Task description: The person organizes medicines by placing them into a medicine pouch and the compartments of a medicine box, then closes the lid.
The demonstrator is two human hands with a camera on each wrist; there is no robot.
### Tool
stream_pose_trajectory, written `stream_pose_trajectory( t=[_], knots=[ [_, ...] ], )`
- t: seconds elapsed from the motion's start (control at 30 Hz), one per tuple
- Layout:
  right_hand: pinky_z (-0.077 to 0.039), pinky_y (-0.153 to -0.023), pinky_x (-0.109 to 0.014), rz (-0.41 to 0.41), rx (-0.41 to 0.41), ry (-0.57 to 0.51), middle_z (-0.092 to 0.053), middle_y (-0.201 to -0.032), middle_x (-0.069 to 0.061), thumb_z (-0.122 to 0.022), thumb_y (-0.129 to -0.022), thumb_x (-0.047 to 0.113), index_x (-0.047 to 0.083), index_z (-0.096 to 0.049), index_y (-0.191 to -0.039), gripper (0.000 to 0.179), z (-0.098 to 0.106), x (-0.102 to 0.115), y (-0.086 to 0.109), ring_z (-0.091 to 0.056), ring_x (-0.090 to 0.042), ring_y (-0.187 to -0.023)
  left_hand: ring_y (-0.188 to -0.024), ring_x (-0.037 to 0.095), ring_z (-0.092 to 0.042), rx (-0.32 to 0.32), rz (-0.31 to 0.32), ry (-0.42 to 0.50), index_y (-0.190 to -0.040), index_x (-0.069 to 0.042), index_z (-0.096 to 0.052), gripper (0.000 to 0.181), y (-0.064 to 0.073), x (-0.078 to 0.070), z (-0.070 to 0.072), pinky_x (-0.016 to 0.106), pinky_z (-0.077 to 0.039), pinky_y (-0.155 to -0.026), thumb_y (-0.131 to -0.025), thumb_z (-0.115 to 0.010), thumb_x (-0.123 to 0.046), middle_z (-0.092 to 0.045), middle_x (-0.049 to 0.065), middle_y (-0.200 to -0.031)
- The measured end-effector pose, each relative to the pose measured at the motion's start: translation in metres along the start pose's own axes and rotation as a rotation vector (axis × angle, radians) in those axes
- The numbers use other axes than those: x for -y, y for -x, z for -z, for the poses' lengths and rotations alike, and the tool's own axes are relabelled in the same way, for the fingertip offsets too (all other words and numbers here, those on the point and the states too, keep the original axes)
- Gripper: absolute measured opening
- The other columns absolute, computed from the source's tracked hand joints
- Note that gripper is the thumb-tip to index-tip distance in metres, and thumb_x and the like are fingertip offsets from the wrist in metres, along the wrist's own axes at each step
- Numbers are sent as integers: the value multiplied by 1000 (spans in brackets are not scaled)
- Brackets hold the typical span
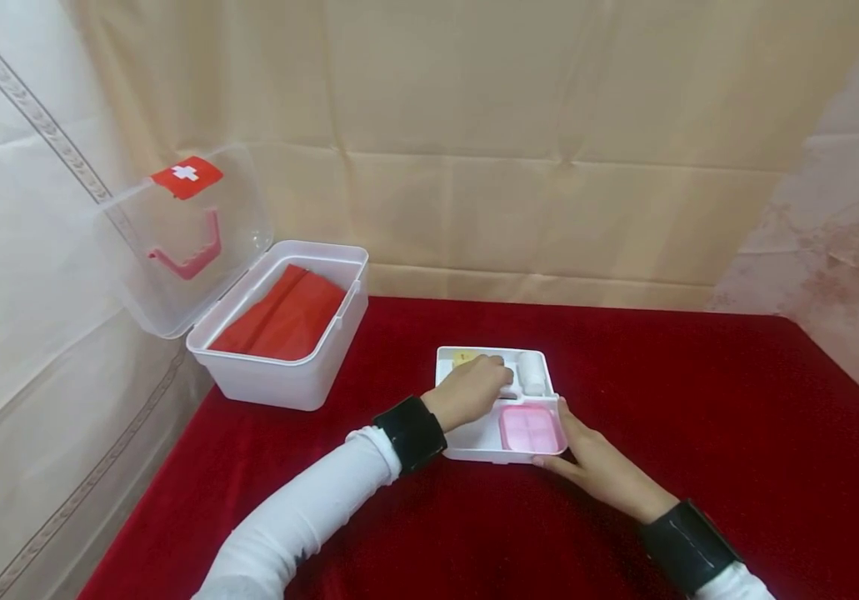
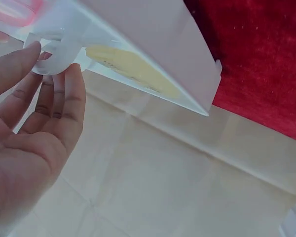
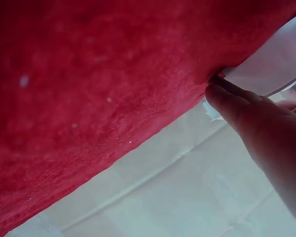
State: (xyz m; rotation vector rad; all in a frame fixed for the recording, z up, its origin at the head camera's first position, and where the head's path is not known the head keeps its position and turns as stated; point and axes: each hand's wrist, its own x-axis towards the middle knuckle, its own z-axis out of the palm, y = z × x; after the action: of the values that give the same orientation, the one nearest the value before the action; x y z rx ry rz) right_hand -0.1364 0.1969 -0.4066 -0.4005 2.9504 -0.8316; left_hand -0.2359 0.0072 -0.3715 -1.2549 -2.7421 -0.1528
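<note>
A white divided tray (image 1: 477,433) lies on the red cloth in the head view. Over its middle, my left hand (image 1: 470,390) reaches down into the tray. The left wrist view shows thumb and fingertips pinching a whitish ring-shaped roll of tape (image 2: 64,57). Beside that hand are a yellow piece (image 1: 463,357) in the back left compartment and a white roll of bandage (image 1: 531,373) at the back right. A pink square case (image 1: 531,428) sits in the front right compartment. My right hand (image 1: 597,467) rests at the tray's front right corner, its straight fingers along the side and thumb at the front edge.
To the left stands a translucent white box (image 1: 324,358) with a red pouch (image 1: 287,317) inside. Its raised lid (image 1: 129,267) has a pink handle and a red label with a white cross. Beige curtain (image 1: 474,208) hangs behind the red-covered table (image 1: 699,400).
</note>
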Motion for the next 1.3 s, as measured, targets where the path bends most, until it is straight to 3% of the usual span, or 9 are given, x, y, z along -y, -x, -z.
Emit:
stream_pose_trajectory(
  t=[0.43, 0.67, 0.93, 1.1, 1.3],
  knots=[
    [-42, -96, -48, 6, -23, 32, -32, -143, -24, -69, -78, 39, -5, -14, -143, 96, -3, 6, -6, -46, -33, -121, -86, 11, -59, 5, 29, 1, -101, -14, -68, 19, 0, 2, 7, 21, -51, -71, -85, -60, -7, -66, 1, -93],
    [-44, -94, -46, 41, -46, 49, -34, -142, -23, -69, -79, 34, -6, -16, -143, 92, -6, 14, -9, -49, -30, -117, -83, 10, -59, -20, 36, -47, -95, -15, -69, 18, 2, 9, 16, 22, -51, -66, -84, -58, -5, -66, 1, -89],
    [-44, -93, -45, 142, -162, 59, -34, -142, -25, -69, -80, 26, -8, -17, -142, 88, -10, 22, -17, -48, -31, -121, -81, 8, -58, -53, 75, -15, -97, -15, -71, 19, 5, 18, 30, 20, -50, -68, -86, -58, -6, -67, 1, -90],
    [-43, -95, -46, 177, -242, 39, -34, -142, -24, -69, -80, 26, -8, -17, -142, 88, -7, 31, -25, -45, -33, -124, -87, 12, -60, -69, 127, 11, -102, -14, -70, 20, 6, 26, 45, 24, -52, -75, -85, -61, -10, -68, 1, -95],
    [-40, -96, -47, 211, -307, -18, -30, -146, -17, -67, -82, 29, 2, -13, -146, 88, 5, 50, -37, -40, -32, -129, -84, 14, -60, -109, 157, 5, -99, -16, -70, 24, 5, 38, 77, 27, -51, -75, -84, -57, -2, -68, 1, -93]
  ],
)
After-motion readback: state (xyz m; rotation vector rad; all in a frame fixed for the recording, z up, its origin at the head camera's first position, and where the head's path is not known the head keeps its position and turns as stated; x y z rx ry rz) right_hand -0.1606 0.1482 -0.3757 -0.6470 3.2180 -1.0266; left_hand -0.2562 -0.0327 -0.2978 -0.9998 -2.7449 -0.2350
